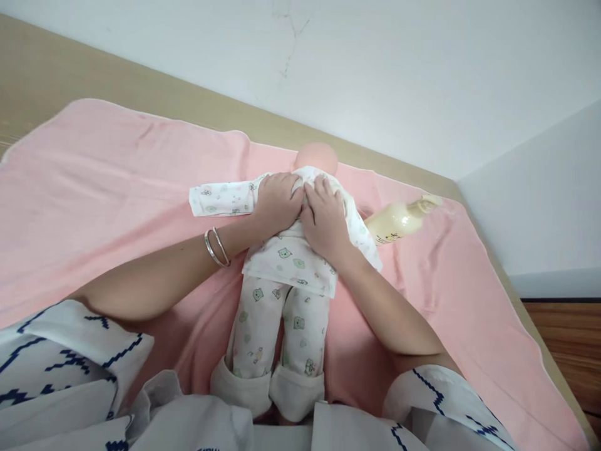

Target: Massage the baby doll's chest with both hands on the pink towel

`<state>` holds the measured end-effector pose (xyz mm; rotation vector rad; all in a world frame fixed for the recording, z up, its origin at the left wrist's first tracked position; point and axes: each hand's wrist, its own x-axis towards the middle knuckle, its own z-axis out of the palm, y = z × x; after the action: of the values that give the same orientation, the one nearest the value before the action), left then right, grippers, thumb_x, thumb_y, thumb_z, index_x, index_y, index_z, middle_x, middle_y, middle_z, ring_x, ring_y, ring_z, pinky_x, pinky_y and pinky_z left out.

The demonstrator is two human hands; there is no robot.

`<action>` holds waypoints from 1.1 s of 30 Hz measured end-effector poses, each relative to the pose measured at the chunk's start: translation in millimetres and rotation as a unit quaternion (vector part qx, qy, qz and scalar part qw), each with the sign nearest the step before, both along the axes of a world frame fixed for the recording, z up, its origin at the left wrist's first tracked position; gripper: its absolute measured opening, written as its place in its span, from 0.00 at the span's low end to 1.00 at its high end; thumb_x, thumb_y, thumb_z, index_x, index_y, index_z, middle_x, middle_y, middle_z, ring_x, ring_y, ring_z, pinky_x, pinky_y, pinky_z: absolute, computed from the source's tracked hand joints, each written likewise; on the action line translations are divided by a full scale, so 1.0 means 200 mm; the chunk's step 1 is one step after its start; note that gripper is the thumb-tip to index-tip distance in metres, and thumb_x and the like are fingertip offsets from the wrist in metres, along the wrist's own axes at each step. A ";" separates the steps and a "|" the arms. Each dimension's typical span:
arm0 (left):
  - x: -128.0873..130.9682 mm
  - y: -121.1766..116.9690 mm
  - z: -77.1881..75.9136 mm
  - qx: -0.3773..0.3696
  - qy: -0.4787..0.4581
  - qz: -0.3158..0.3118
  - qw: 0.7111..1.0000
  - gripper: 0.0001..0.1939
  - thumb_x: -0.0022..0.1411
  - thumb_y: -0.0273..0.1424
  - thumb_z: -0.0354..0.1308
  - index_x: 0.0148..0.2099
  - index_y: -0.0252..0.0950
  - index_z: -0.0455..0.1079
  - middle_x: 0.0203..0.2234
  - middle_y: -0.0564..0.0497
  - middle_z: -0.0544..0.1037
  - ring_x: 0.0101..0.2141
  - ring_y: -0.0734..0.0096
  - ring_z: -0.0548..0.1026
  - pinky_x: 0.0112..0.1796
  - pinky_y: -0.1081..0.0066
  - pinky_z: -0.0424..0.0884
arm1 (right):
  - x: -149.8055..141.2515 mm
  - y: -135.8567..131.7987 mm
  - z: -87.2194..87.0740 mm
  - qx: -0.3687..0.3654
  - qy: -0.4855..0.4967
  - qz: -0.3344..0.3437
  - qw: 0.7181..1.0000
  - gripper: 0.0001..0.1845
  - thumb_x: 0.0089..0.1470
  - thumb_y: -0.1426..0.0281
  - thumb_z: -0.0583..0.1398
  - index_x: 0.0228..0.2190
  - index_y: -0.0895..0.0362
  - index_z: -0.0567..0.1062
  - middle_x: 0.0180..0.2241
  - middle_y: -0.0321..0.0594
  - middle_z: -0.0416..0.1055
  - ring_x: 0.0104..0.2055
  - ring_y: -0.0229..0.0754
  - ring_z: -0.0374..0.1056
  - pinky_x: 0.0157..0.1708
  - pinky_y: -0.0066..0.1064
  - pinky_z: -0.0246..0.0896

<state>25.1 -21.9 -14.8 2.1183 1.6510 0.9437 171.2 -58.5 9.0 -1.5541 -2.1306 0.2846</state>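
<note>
Doll [291, 260] under the fingers [323, 186], on pink blanket [432, 269]; long axis runs wall to wearer, head pointing away beyond the fingertips; left hand [278, 203] and right hand [325, 220] side by side, fingers narrowly spread, can't tell whether gripping shirt; bottle [399, 220] right of them.

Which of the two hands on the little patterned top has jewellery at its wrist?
The left hand: two silver-coloured bangles circle its wrist, while the wrist of the right hand is bare.
</note>
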 end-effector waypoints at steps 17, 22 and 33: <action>0.01 -0.02 0.01 -0.023 -0.019 0.011 0.999 0.18 0.73 0.34 0.42 0.48 0.40 0.74 0.52 0.44 0.82 0.57 0.55 0.75 0.65 0.51 0.62 | 0.00 -0.01 0.06 -0.007 -0.037 0.008 0.999 0.32 0.66 0.69 0.51 0.69 0.59 0.65 0.76 0.51 0.55 0.80 0.56 0.47 0.78 0.60 0.45; 0.01 -0.02 0.00 -0.022 -0.023 0.008 0.999 0.19 0.73 0.34 0.42 0.50 0.39 0.75 0.55 0.43 0.81 0.58 0.54 0.75 0.65 0.50 0.62 | 0.03 -0.04 0.07 0.087 0.016 -0.015 0.996 0.34 0.67 0.68 0.49 0.72 0.49 0.59 0.78 0.39 0.49 0.81 0.51 0.42 0.77 0.62 0.46; -0.01 0.00 0.00 -0.008 0.037 -0.004 0.999 0.17 0.71 0.34 0.42 0.47 0.38 0.72 0.49 0.40 0.82 0.52 0.51 0.77 0.56 0.52 0.69 | -0.06 -0.07 0.09 -0.067 -0.106 0.017 0.992 0.34 0.69 0.70 0.48 0.72 0.69 0.60 0.77 0.55 0.51 0.81 0.58 0.43 0.79 0.57 0.40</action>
<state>23.2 -22.5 -14.1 2.1715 1.6765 0.8563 160.0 -72.7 26.5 -1.6893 -2.3452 0.2904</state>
